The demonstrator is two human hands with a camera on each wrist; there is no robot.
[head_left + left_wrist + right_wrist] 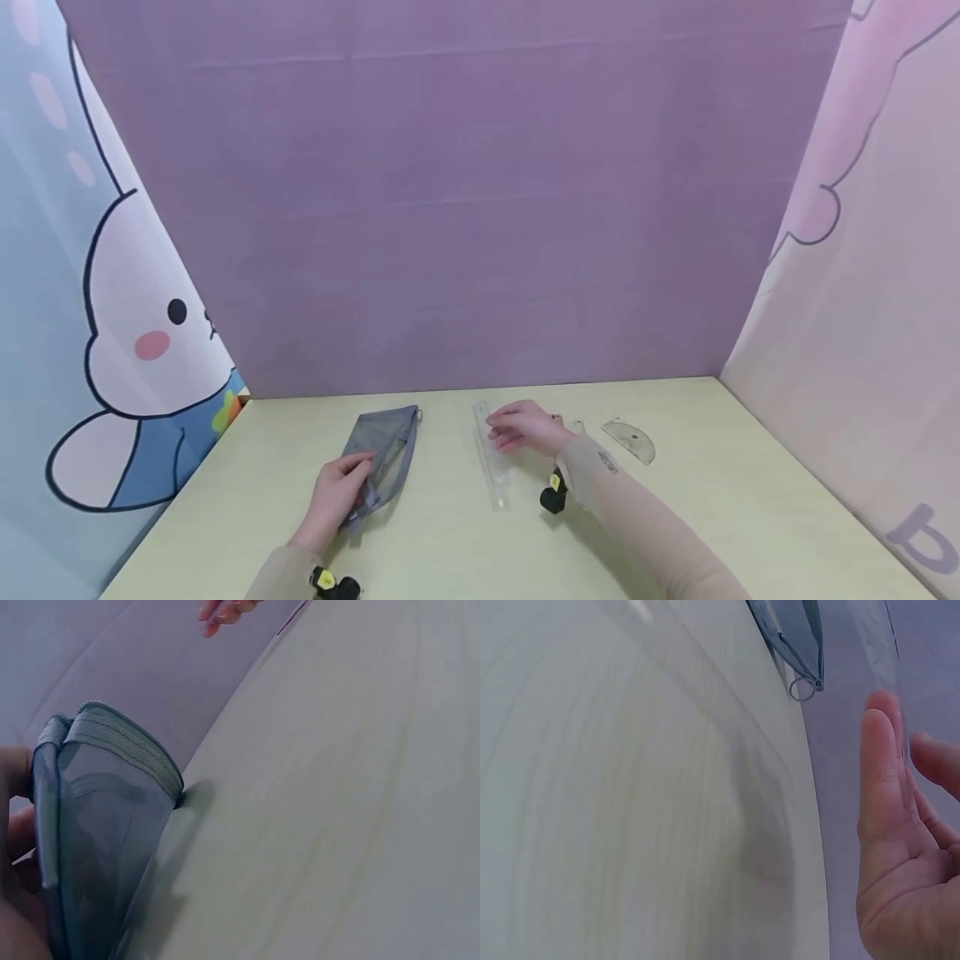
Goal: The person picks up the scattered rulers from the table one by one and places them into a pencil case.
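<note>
My left hand (pixel 339 493) grips a grey-blue mesh zip pouch (pixel 381 435) along its near side, thumb on top. In the left wrist view the pouch (pixel 112 787) stands up off the table, its fabric-bound edge showing and the fingers at the far left. A small ring (pixel 802 690) hangs at its corner in the right wrist view. My right hand (pixel 525 427) pinches a clear plastic ruler (pixel 491 467) near its far end, between thumb and fingers. In the right wrist view the see-through strip (pixel 877 645) rises from between the fingertips.
A clear protractor (pixel 632 440) lies on the pale wooden table (pixel 450 550) to the right. Another small clear piece (pixel 578 427) shows partly behind the right wrist. A purple backdrop (pixel 480 208) rises at the table's far edge, with printed curtains at both sides.
</note>
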